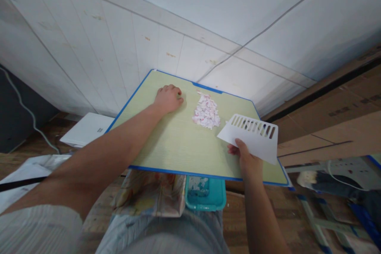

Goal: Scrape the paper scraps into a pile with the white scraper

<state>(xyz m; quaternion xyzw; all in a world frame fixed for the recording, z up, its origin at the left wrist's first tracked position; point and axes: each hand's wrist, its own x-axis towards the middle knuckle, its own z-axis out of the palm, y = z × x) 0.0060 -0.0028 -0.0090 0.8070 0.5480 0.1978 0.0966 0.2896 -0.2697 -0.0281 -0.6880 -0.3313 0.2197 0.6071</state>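
The card (253, 141) looks light, thin and fairly stiff, best held by its unslotted near edge. The right grip (242, 152) pinches it there, over the bench's (172, 147) right side. Scraps (206, 112), probably feather-light, lie left of it; the curled left grip (170, 98) hides whether it holds anything.

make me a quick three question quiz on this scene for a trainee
1. Which hand holds the white slotted sheet?
2. True or false: the pile of paper scraps lies on the tabletop.
3. What colour is the tub showing past the tabletop's near edge? a) red b) turquoise c) black

Key: 1. the right hand; 2. true; 3. b
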